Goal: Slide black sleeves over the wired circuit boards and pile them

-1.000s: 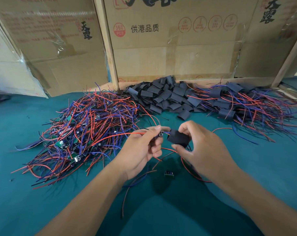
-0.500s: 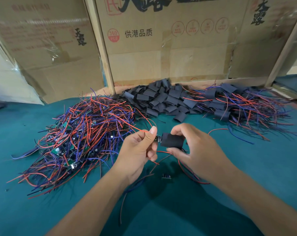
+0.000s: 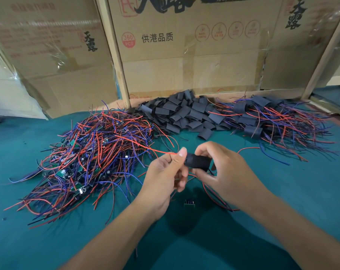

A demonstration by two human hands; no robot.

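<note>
Black sleeve [image 3: 198,162] is pinched by the right hand [image 3: 223,172] at frame centre, held level so the board can be fed in from 9 o'clock. Wire end is gripped by the left hand [image 3: 165,176], thumb up against the sleeve mouth; board itself hidden, judged mostly inside. Both wrists are raised off the teal mat [image 3: 48,240]. Unsleeved boards [image 3: 91,158] are heaped at 10 o'clock, spare sleeves [image 3: 184,115] at 12, finished pile [image 3: 272,123] at 2
</note>
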